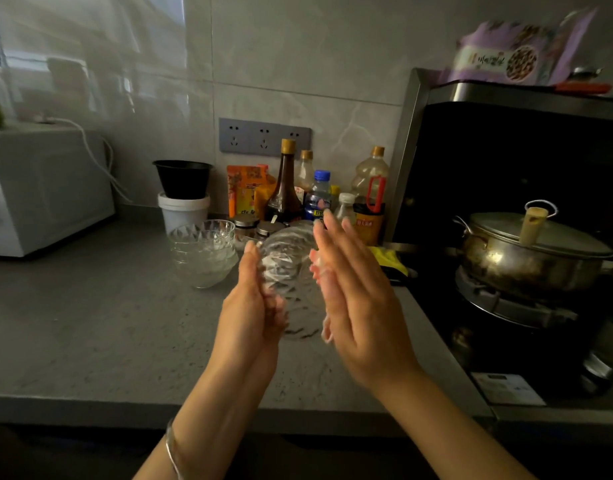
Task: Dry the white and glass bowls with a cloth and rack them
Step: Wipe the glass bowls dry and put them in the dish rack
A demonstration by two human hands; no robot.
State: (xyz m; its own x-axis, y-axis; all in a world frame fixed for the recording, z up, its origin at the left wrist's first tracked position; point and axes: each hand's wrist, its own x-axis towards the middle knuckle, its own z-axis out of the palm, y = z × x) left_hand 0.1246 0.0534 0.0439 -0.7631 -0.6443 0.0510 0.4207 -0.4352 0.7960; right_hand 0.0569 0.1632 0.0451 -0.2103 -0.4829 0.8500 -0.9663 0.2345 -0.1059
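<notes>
A cut-glass bowl (287,271) is held up above the grey counter (101,323), pressed between my two flat palms. My left hand (255,303) lies against its left side with straight fingers. Against its right side my right hand (353,289) is flat, fingers pointing up. A stack of similar glass bowls (203,252) stands on the counter just to the left. The held bowl is blurred. No cloth shows between my hands, and no white bowl or rack is in view.
Behind the bowls stand several sauce bottles (284,183), two small jars (246,225) and a white tub with a black bowl (183,178) on it. A microwave (38,192) is at left. A lidded steel pot (537,247) sits on the stove at right, beside a yellow cloth (388,256).
</notes>
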